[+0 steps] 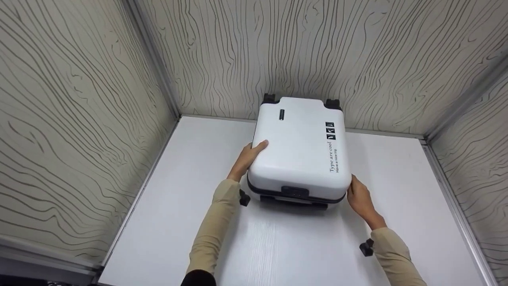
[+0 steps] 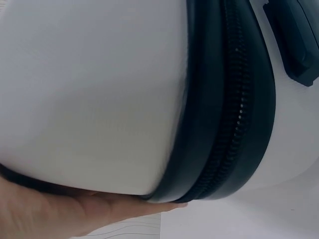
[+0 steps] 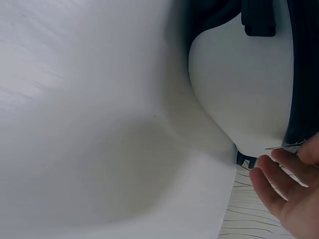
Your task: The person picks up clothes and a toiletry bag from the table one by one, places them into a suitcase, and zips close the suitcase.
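Note:
A white hard-shell suitcase (image 1: 301,147) lies flat on the white table, its wheels toward the back wall and its handle side toward me. My left hand (image 1: 248,157) rests against its left side, thumb over the top face. In the left wrist view, the left fingers (image 2: 114,206) lie nearly straight along the side, up to the black zipper band (image 2: 234,109). At the right side, my right hand (image 1: 360,196) has bent fingers by the zipper. In the right wrist view, its thumb and forefinger pinch a thin metal zipper pull (image 3: 285,147).
Wood-grain patterned panels (image 1: 238,51) stand at the back and both sides of the white table (image 1: 262,246). Black wheels (image 1: 332,104) at the suitcase's far end sit close to the back panel. Small black devices (image 1: 366,248) are worn at both wrists.

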